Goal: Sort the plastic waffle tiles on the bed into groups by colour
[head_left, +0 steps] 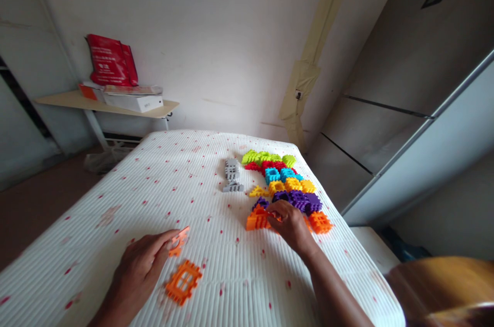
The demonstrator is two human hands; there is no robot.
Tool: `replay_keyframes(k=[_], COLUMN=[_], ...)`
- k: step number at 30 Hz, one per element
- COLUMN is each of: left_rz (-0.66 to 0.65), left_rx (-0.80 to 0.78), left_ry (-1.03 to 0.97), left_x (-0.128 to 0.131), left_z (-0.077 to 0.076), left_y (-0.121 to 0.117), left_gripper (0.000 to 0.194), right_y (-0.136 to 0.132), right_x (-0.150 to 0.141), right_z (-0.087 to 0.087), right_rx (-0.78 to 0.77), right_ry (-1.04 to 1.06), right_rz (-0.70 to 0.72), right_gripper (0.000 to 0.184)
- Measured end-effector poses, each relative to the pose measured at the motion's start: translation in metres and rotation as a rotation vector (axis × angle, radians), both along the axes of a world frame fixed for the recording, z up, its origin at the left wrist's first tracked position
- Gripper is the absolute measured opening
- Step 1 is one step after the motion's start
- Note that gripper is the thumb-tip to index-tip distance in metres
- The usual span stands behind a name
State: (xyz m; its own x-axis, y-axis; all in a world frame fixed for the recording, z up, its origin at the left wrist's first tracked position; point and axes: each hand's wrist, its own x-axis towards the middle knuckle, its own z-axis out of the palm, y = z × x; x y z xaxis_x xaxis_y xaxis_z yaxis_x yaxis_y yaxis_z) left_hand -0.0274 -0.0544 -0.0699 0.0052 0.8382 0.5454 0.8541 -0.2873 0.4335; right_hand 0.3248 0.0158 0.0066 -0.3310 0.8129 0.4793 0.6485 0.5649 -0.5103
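My left hand [141, 260] pinches a thin orange building-block piece [177, 243] by its edge, tilted up off the mattress. Just below it, a square orange window panel [183, 282] with notched edges lies flat. Farther right, my right hand [287, 221] is closed with its fingertips on an orange block piece [257, 219] at the near end of the coloured blocks, partly hiding the orange row. Another orange block [321, 222] sits to the right of that hand. Purple blocks [298, 199] stand right behind my right fingers.
Behind lie rows of yellow [277, 188], blue [272, 176], red [267, 166] and green blocks [264, 157]. Grey pieces [232, 168] lie to their left on the white spotted mattress [154, 193]. A side table [69, 101] holds a red bag [111, 62]; a wooden chair [443, 286] stands at right.
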Motion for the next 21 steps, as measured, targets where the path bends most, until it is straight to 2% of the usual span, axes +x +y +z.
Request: replay_keyframes(k=[4,9,12,15,21], left_rz=[0.003,0.034,0.051,0.05,-0.087], left_rx=[-0.021,-0.026,-0.058,-0.167,-0.37], left_ry=[-0.026,-0.111,-0.208,-0.327,-0.58], left_x=[0.001,0.009,0.017,0.027,0.051], left_z=[0.001,0.012,0.021,0.03,0.054], left_y=[-0.001,-0.006,-0.009,-0.01,-0.008], left_gripper=[0.031,0.028,0.033,0.041,0.049], right_y=[-0.004,-0.016,-0.025,-0.032,-0.035], right_x=[0.001,-0.014,-0.037,-0.065,-0.102], right_z=[0.008,0.014,0.012,0.009,0.008], right_rx=[0.04,0.162,0.214,0.228,0.17], right_ry=[0.02,0.125,0.171,0.178,0.082], right_rz=[0.005,-0.009,0.101,0.248,0.438], right_gripper=[0.01,0.012,0.015,0.018,0.027])
